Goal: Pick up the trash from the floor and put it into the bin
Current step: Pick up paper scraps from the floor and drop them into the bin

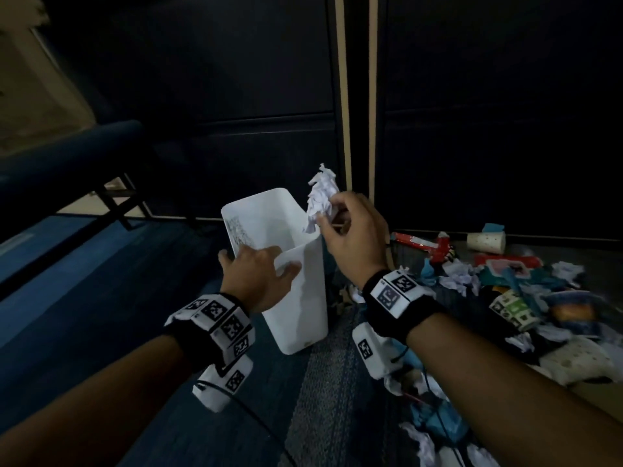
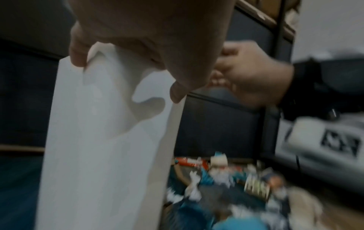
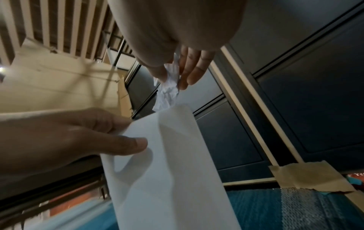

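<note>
Both forearms reach in from the bottom of the head view, each wearing a black wrist band with printed marker tags. On the left, the left hand (image 1: 259,276) grips the near rim of the white bin (image 1: 296,298), fingers curled inside and thumb pressed on the outer wall; the bin stands tilted on blue carpet (image 1: 84,298). Just right of it, the right hand (image 1: 354,237) pinches a crumpled white paper (image 1: 320,200) between thumb and fingertips, held above the bin's right rim. Farther right, a trash pile (image 1: 499,284) of paper balls, cups and wrappers litters the floor.
</note>
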`<state>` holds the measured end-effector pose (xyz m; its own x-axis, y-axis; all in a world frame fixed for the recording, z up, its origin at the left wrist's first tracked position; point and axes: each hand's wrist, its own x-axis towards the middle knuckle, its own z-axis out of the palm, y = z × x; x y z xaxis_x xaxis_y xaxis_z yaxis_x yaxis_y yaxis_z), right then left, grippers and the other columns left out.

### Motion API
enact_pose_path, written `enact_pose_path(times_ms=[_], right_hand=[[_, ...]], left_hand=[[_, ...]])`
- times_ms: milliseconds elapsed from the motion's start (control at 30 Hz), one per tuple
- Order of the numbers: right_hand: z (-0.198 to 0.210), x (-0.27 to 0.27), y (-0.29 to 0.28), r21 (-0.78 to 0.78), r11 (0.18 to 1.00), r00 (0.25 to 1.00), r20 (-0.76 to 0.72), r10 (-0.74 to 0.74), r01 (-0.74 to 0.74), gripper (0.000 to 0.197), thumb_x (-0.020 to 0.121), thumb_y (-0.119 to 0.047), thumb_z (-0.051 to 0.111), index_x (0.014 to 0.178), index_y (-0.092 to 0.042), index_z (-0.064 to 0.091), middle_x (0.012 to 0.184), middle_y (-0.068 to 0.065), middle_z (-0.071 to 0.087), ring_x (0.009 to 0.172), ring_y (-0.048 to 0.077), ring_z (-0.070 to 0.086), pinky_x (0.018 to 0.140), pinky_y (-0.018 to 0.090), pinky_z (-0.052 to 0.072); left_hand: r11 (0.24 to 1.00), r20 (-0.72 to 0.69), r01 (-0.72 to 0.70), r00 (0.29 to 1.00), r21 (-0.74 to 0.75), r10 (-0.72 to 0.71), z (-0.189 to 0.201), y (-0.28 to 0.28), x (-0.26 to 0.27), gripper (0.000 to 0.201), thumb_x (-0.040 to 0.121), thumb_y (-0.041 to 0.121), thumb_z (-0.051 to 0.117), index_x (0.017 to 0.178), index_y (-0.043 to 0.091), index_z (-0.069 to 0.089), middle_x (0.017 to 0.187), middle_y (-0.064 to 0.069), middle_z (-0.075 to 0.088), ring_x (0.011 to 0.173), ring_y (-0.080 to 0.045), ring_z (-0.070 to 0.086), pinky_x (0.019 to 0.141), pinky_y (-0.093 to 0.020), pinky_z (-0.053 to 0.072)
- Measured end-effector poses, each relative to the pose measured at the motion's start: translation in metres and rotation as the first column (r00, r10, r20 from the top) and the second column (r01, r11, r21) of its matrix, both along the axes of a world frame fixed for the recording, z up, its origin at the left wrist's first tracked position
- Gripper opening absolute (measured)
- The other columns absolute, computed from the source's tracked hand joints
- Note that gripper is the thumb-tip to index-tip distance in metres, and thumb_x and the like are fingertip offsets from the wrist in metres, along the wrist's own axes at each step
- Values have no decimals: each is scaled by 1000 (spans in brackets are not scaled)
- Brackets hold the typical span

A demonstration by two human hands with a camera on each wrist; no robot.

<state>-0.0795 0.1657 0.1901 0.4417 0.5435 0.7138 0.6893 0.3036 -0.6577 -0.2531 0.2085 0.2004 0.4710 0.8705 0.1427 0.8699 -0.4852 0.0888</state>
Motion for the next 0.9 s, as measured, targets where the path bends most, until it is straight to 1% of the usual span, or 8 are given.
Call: enact_pose_path(times_ms=[167, 233, 333, 467, 533, 633, 767, 900], right_hand=[[-7, -13, 10, -90, 993, 995, 53, 81, -76, 14, 83, -15, 69, 93, -13, 61, 93, 4, 57, 79, 21, 60, 66, 41, 54], [-10, -13, 15, -206, 974, 986, 114, 118, -92, 13, 84, -14, 68, 97, -13, 65, 101, 4, 60, 87, 20, 60, 74, 39, 53], [-18, -10, 19, -388, 918, 947, 259, 188, -76, 24, 92, -18, 55, 108, -13, 71, 125, 8, 62, 118, 24, 53, 99, 42, 43], [-37, 5, 4, -342, 937, 969, 197, 148, -74, 33, 93, -10, 48, 121, -8, 66, 128, 7, 62, 123, 23, 49, 106, 38, 40], [-52, 16, -11, -324, 946, 981, 173, 87, -26, 30, 92, -11, 53, 118, -9, 66, 120, 7, 65, 116, 24, 52, 100, 35, 44], [-88, 35, -32, -405, 914, 985, 162, 58, 13, 23, 90, -11, 57, 109, -11, 70, 112, 7, 68, 106, 27, 58, 92, 39, 49], [-137, 50, -58, -664, 747, 983, 140, 118, 5, 15, 92, -13, 59, 98, -10, 72, 102, 10, 69, 94, 29, 62, 82, 45, 54], [-180, 52, -77, -871, 486, 974, 169, 152, 75, 19, 93, -22, 62, 108, -14, 69, 108, 8, 67, 100, 27, 62, 86, 40, 53]], left_hand=[[996, -40, 56, 998, 76, -53, -18, 4, -6, 39, 88, 50, 50, 112, 18, 49, 110, -6, 64, 106, -32, 55, 85, -42, 40], [996, -46, 57, 997, 75, -54, -20, 5, -6, 41, 85, 49, 53, 113, 18, 48, 111, -6, 64, 107, -32, 54, 87, -43, 39], [996, -57, 48, 997, 70, -44, -18, 4, -3, 41, 82, 50, 55, 110, 19, 49, 108, -4, 64, 107, -30, 53, 94, -47, 34], [994, -112, 40, 993, 101, -29, -10, 4, 1, 38, 83, 54, 54, 100, 19, 55, 94, -3, 64, 108, -30, 52, 107, -64, 15], [985, -152, 81, 987, 149, -58, -3, 10, 7, 40, 83, 57, 54, 96, 20, 60, 90, -3, 66, 103, -29, 57, 107, -56, 22], [987, -85, 125, 990, 97, -116, 1, 24, 15, 41, 81, 59, 57, 89, 19, 61, 86, -6, 66, 89, -30, 62, 78, -37, 43], [993, -206, 72, 977, 96, -51, -14, 31, 25, 63, 77, 71, 53, 119, 24, 59, 106, -10, 66, 96, -33, 61, 74, -37, 47], [977, -227, 66, 974, 205, -18, -22, 31, 25, 70, 72, 76, 54, 117, 22, 60, 98, -12, 67, 89, -34, 62, 73, -38, 46]])
